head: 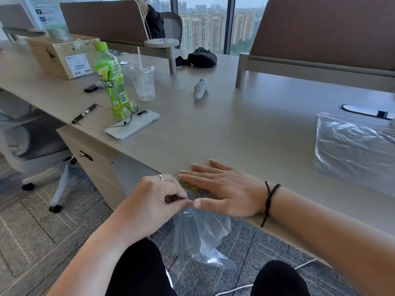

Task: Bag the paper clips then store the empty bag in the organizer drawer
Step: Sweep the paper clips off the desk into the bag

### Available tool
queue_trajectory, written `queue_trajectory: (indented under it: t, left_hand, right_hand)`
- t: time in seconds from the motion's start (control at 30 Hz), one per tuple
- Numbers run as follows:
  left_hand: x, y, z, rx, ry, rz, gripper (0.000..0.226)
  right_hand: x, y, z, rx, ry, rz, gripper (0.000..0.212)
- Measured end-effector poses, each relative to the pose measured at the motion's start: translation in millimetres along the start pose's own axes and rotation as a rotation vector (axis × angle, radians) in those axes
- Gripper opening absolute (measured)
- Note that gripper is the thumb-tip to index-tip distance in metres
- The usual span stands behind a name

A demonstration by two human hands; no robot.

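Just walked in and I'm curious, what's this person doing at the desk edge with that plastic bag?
A person is sweeping paper clips off the desk edge into a clear bag. The left hand pinches the bag's mouth below the edge, while the right hand lies flat, fingers straight, over the clips. A few clips already show at the bag's bottom. A second bag lies farther right.

Silver ring (160,177), black cord bracelet (269,198), black trousers (141,272).
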State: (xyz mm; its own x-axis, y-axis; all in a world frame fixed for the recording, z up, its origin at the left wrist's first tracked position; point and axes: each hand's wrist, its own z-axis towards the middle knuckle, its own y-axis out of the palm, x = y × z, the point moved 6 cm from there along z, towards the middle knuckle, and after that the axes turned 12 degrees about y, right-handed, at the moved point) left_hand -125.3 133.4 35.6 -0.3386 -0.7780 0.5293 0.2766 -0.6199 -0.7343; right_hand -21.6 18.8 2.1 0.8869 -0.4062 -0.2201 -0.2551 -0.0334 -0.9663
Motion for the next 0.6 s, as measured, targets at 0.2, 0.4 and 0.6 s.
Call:
queue_trajectory:
  t: [0.2,0.4,0.6]
  left_hand:
    - [-1.3,-2.2,-1.3,0.018,-0.005,0.0,0.008]
    - [-1.7,0.7,-1.5,0.012,-0.002,0.012,0.009]
    - [-0.3,0.5,-1.0,0.026,0.007,0.009,0.008]
  right_hand:
    - [-11.0,3.6,-18.2,-0.03,-0.047,0.012,0.08]
    - [-23.5,7.6,-35.0,-0.062,-0.037,0.02,0.099]
    - [-12.2,3.3,-33.1,-0.042,0.053,0.247,0.101]
